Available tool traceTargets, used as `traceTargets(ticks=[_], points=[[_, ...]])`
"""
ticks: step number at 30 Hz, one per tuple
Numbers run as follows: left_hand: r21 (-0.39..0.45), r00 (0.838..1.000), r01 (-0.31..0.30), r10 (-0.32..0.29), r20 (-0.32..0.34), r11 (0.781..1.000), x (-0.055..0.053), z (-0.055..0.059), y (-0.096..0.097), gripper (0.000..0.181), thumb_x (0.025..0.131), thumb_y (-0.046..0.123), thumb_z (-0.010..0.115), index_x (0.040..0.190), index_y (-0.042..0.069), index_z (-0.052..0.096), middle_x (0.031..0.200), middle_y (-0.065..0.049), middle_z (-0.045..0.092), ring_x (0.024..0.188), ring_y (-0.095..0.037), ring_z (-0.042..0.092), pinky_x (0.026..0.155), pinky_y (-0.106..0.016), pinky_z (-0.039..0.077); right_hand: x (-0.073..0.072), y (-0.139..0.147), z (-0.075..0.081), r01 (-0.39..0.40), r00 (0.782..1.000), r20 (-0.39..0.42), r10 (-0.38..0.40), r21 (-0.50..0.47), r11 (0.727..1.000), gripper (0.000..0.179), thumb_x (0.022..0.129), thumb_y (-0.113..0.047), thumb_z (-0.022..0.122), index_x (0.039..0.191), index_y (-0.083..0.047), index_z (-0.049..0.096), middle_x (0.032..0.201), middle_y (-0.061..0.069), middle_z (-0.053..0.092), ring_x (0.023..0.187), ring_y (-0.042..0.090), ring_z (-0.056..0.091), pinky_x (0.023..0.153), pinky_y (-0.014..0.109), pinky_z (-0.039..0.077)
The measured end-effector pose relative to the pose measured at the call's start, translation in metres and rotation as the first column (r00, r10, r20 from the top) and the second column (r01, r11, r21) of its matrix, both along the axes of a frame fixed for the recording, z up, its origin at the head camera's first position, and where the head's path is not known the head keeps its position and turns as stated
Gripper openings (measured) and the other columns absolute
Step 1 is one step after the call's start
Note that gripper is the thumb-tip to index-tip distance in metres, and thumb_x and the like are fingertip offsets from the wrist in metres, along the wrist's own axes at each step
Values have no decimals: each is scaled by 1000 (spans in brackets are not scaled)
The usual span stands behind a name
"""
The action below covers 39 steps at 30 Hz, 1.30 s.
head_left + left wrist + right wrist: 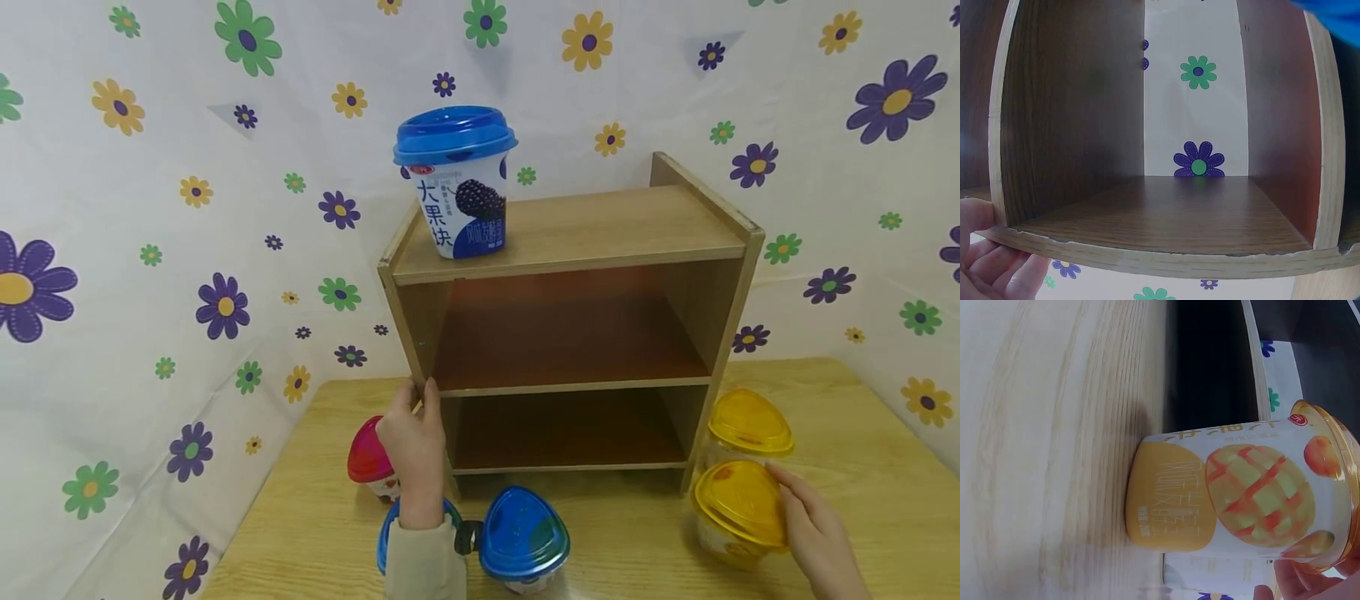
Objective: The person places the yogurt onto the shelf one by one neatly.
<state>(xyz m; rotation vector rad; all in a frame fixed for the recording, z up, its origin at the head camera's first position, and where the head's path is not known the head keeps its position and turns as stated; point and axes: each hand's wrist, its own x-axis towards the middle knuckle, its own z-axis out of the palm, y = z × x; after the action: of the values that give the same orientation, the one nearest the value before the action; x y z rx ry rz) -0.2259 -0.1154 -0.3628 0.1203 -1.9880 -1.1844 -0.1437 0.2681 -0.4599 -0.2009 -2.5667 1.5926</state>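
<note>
My left hand [414, 450] grips the front edge of the left side panel of a small wooden shelf [577, 387]. In the left wrist view its thumb and curled fingers [1007, 265] lie on either side of the board. At the lower right, my right hand [813, 525] holds a yogurt cup with a yellow lid [741, 504] by the lid's edge. The right wrist view shows mango pictures on this cup [1241, 494], its base close to the tabletop. Right behind it stands another yellow-lidded cup [750, 423], beside the shelf.
A blue-lidded cup [461, 183] stands on the shelf's top board at the left. Another blue-lidded cup [525, 533] is on the wooden table [300, 517] in front. Behind my left arm are a pink-lidded cup [367, 454] and a partly hidden blue lid [384, 533]. A flowered cloth [285, 208] hangs behind.
</note>
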Motion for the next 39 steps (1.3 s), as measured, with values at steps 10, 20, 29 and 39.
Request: traceTargets(ticks=[10, 20, 29, 39], points=[[-15, 1000, -23, 23, -21, 1000, -1, 0, 2, 19, 83, 9, 61, 94, -5, 64, 95, -19, 64, 85, -31, 62, 64, -37, 52, 9, 16, -11, -69, 998, 5, 69, 48, 996, 57, 98, -28, 25, 132, 16, 14, 127, 33, 27, 91, -19, 28, 63, 3, 34], [-22, 999, -17, 16, -41, 1000, -2, -2, 1, 18, 83, 9, 61, 94, -6, 63, 95, -19, 64, 85, -31, 62, 64, -37, 52, 14, 18, -23, -134, 975, 165, 151, -107, 985, 88, 89, -22, 52, 132, 11, -17, 133, 40, -1, 120, 54, 8, 91, 64, 21], [-12, 999, -29, 28, -40, 1000, -2, -1, 0, 19, 83, 8, 61, 95, -6, 63, 94, -20, 64, 85, -32, 62, 65, -39, 52, 10, 13, -32, -230, 945, 202, 256, -141, 963, 79, 84, -18, 60, 134, 11, 6, 136, 25, 22, 125, 35, 25, 89, 68, 17], [-1, 999, -19, 19, -26, 1000, -1, 0, 1, 20, 83, 8, 62, 96, -6, 63, 96, -19, 64, 86, -32, 62, 65, -38, 52, 4, 4, -41, -309, 950, -110, 291, -224, 924, 51, 77, 0, 63, 122, -9, 39, 104, -19, 54, 95, -4, 50, 76, 13, 41]])
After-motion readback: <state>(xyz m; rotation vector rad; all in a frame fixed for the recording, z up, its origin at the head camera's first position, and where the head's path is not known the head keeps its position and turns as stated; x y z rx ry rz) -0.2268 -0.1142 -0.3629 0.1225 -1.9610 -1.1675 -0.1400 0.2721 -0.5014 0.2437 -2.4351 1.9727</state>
